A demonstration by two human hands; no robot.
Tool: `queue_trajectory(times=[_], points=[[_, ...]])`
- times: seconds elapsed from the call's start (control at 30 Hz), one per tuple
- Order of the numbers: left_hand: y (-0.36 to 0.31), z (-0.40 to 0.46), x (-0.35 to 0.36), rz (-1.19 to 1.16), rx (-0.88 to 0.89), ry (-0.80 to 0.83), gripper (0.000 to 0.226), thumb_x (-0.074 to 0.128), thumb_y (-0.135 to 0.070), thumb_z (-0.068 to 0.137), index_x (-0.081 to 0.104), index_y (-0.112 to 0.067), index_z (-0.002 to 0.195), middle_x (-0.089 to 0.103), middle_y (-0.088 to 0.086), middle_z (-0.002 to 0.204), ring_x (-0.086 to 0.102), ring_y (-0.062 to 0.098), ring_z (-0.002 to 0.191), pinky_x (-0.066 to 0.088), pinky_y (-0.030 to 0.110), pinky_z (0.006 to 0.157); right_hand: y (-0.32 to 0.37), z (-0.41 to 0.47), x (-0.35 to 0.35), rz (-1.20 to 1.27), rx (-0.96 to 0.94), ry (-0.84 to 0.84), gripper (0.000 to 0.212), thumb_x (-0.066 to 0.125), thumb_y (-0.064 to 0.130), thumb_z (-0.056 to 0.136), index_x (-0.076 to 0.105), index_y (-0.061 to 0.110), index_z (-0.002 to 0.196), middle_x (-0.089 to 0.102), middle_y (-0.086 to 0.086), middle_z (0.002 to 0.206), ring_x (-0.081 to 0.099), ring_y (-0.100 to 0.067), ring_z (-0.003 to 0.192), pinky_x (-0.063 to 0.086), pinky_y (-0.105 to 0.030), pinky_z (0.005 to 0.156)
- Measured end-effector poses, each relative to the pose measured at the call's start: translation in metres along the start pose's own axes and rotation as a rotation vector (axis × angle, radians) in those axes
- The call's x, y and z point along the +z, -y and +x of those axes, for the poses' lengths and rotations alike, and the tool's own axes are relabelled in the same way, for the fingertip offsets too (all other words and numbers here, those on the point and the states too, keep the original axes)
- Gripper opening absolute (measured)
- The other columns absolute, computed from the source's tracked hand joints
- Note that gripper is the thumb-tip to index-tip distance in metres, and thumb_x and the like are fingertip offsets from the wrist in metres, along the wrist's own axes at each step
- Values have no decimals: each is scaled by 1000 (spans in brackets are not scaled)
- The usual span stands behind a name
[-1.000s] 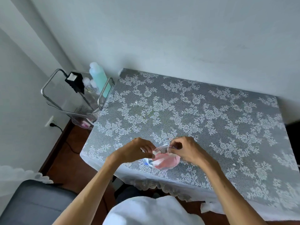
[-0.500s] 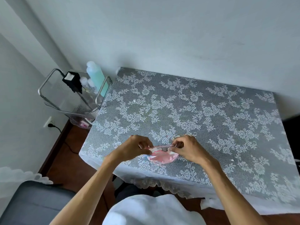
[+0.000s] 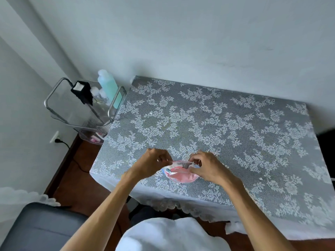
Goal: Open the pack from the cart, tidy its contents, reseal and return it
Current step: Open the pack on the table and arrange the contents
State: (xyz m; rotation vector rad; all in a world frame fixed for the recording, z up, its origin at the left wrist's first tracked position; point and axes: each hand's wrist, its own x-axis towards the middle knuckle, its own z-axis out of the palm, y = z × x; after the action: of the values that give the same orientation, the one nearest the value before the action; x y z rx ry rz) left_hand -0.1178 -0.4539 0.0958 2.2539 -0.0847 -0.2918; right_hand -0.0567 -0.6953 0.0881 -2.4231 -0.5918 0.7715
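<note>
Near table's front edge, head view: pack (image 3: 181, 173) rests on the lace cloth (image 3: 217, 124). Left hand (image 3: 153, 164) and right hand (image 3: 206, 167) each pinch its top strip. Judged: opening or resealing, unclear; next needs a steady pull or press along the seal.

1. Table (image 3: 235, 124): grey top under white lace cloth, against the wall.
2. Pack (image 3: 181, 175): small, clear, pink contents, near the table's front edge.
3. Left hand (image 3: 154, 163), right hand (image 3: 206, 167): each pinching an end of the pack's top strip.
4. Cart (image 3: 87, 107): left of the table; teal bottle (image 3: 108, 87) on top.
</note>
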Motion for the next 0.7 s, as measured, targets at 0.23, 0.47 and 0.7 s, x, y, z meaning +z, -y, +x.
queue_trajectory(times=[0.23, 0.47, 0.7], points=[[10, -5, -7, -141, -59, 258, 34, 84, -19, 75, 74, -20, 108, 75, 0, 93, 69, 11, 87, 56, 21, 81, 0, 1, -1, 75, 36, -4, 11, 73, 20, 83, 67, 25, 92, 63, 13, 84, 62, -5, 72, 52, -17, 56], [7, -3, -5, -131, -55, 179, 23, 80, -14, 80, 74, -21, 101, 73, 4, 88, 68, 20, 82, 58, 36, 77, -3, 0, -1, 107, 14, -6, 14, 75, 21, 81, 69, 21, 94, 63, 12, 84, 61, -4, 72, 50, -14, 54], [5, -3, 1, -60, 0, 21, 19, 78, -15, 82, 72, -26, 95, 67, -12, 74, 59, -5, 67, 48, 12, 63, -2, -1, -1, -23, -140, -114, 30, 76, 35, 80, 64, 32, 107, 56, 13, 80, 50, -2, 59, 41, -16, 50]])
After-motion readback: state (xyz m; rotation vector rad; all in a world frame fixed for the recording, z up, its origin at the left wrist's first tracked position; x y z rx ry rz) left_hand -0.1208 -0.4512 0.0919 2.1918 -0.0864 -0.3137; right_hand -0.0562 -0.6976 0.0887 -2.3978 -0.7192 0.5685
